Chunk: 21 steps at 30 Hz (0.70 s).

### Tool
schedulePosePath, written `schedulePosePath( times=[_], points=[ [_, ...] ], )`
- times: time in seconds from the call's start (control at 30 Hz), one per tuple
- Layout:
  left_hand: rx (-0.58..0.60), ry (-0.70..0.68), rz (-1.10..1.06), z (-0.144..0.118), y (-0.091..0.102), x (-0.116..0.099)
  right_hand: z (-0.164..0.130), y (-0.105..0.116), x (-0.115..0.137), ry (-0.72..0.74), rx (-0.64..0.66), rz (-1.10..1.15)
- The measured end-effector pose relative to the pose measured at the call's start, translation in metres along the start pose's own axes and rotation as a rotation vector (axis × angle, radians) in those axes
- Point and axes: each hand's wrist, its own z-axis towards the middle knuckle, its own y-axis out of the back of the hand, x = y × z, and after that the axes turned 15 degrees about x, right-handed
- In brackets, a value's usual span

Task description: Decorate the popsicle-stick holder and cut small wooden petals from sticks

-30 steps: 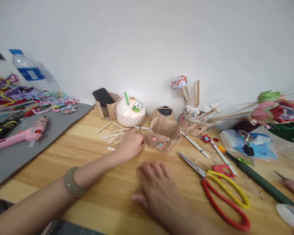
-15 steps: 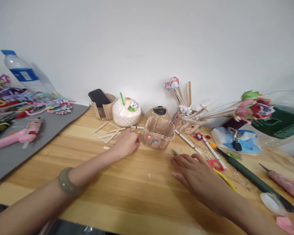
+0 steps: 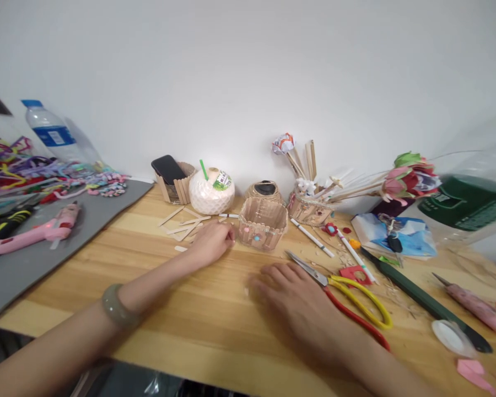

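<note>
My left hand [image 3: 211,241] rests on the wooden table [image 3: 149,286] with curled fingers, touching the left side of a small basket of popsicle sticks [image 3: 262,223] and lying next to several loose popsicle sticks [image 3: 184,224]. A grey-green bangle [image 3: 116,306] is on that wrist. My right hand [image 3: 297,298] lies flat on the table in front of the basket, fingers spread, holding nothing. Scissors with red and yellow handles [image 3: 347,295] lie just right of it.
A coconut with a green straw [image 3: 211,191], a phone in a stick holder [image 3: 171,173], a twine roll [image 3: 265,191] and a stick-filled cup [image 3: 308,207] line the wall. A pink glue gun [image 3: 35,231] lies on a grey mat at left, beside a water bottle [image 3: 49,131].
My right hand swept right over the scissors, then came back left to the table in front of the basket. My left hand stayed by the basket.
</note>
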Motion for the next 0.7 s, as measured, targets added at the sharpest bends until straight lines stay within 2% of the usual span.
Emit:
schedulePosePath(
  times=[0.13, 0.3, 0.37, 0.47, 0.53, 0.7],
  points=[
    [-0.001, -0.003, -0.018, -0.005, 0.001, 0.005, 0.003, -0.003, -0.005, 0.051, 0.004, -0.043],
    [-0.035, 0.03, -0.067, -0.017, 0.008, 0.021, -0.027, -0.013, -0.038, -0.078, -0.081, -0.188],
    [-0.052, 0.02, -0.087, -0.022, 0.012, 0.023, -0.036, -0.014, -0.042, -0.096, -0.118, -0.212],
    [-0.056, -0.029, -0.108, -0.032, 0.013, 0.017, -0.036, -0.014, -0.033, -0.07, -0.158, -0.169],
    [-0.025, -0.079, -0.118, -0.042, 0.011, 0.009, -0.029, -0.014, -0.023, -0.044, -0.132, -0.101],
    [0.152, -0.197, -0.241, -0.069, -0.004, -0.007, -0.01, -0.014, -0.007, -0.006, -0.137, -0.046]
  ],
)
